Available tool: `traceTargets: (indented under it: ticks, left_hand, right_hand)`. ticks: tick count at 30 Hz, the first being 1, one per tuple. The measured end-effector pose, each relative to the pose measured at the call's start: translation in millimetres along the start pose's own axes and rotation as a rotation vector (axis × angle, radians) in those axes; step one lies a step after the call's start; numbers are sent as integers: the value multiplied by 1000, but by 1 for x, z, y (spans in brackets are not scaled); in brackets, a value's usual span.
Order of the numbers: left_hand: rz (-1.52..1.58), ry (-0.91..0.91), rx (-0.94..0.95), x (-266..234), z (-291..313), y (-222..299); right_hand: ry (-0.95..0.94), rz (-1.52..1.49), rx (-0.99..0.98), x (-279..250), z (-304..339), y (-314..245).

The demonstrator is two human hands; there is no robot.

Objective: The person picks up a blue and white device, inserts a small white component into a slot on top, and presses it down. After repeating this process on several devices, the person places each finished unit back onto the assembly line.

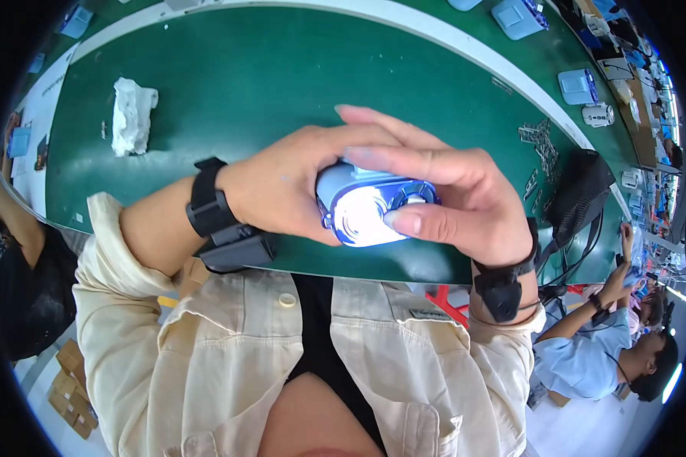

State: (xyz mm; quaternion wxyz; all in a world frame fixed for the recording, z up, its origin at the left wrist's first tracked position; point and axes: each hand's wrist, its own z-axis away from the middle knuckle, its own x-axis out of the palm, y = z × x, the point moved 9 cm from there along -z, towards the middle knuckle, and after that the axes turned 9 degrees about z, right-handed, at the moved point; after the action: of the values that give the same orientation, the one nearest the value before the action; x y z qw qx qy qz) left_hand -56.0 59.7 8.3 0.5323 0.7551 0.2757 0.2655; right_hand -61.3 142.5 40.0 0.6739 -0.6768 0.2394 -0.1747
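Note:
Between both hands, just above the near part of the table, is a rounded light-blue device (362,217) with a dark blue rim. Its face is very bright white with ring marks, and a dark round part sits at one side of it. My left hand (286,179) wraps around its left side and back. My right hand (453,194) closes on it from the right. The right thumb presses on the face beside the dark round part, while the other right fingers lie over the back. Part of the body is hidden under my fingers.
A green table (251,68) lies before me. On it are a crumpled white wad (133,116) at left, scattered metal pieces (541,148) at right and a black mesh bag (583,190). Similar light-blue units (578,87) stand beyond the white rail. Other people (587,354) sit on both sides.

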Motion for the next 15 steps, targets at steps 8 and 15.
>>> traceTargets:
  ticks: [8, 15]
  left_hand:
    - [196, -48, -165, -1, 3, -10]
    - [160, 88, -34, -8, -2, 2]
  right_hand:
    - [23, -243, 32, 4, 1, 13]
    - [256, -275, 140, 6, 9, 13]
